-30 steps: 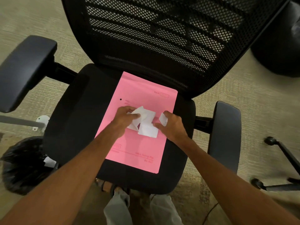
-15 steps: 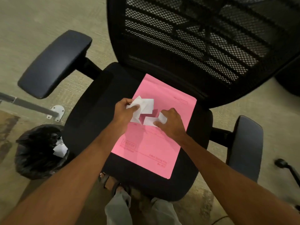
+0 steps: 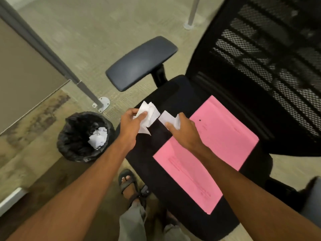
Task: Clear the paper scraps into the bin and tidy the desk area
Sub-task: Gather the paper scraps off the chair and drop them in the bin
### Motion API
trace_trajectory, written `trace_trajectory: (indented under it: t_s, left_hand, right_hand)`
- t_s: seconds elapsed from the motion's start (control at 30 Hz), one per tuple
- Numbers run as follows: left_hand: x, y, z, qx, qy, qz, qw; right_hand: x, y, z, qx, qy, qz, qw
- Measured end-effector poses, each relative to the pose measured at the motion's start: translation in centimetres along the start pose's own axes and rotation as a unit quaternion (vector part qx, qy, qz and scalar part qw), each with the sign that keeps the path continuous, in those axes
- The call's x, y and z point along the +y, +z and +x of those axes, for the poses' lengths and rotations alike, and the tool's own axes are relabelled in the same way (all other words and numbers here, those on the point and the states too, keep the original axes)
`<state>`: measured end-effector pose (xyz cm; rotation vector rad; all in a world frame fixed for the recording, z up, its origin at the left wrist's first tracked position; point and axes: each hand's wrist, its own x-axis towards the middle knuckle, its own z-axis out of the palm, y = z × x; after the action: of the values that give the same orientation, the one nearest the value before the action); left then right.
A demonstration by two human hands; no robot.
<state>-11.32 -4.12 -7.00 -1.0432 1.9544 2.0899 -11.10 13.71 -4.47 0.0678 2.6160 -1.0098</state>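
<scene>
My left hand grips a bunch of white paper scraps above the left edge of the black chair seat. My right hand holds more white scraps just to the right of it. A pink folder lies flat on the seat with nothing on it. The bin, lined with a black bag, stands on the floor to the left of the chair and holds several white scraps.
The chair's left armrest juts out behind the hands, its mesh back at the right. A grey desk leg with a foot plate stands behind the bin. My sandalled foot is beside the chair base.
Both hands have lifted the white scraps off the pink folder and carried them left, toward the bin side. The view has swung left, bringing the bin closer to the centre.
</scene>
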Motion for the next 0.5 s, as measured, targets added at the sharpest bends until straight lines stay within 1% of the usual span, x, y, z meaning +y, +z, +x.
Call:
trace_trajectory:
  t_s: [0.2, 0.33, 0.5]
  left_hand:
    - [-0.4, -7.3, 0.7, 0.108, 0.002, -0.065, 0.992]
    - [-1.0, -12.1, 1.6, 0.171, -0.017, -0.074, 0.982]
    - [-3.2, -17.8, 3.0, 0.238, -0.044, -0.102, 0.965]
  right_hand:
    - [-7.6, 5.1, 1.8, -0.088, -0.085, -0.023, 0.992]
    - [-11.3, 9.6, 2.7, -0.159, -0.136, -0.035, 0.977]
    - [-14.6, 16.1, 4.0, -0.219, -0.178, -0.096, 0.955]
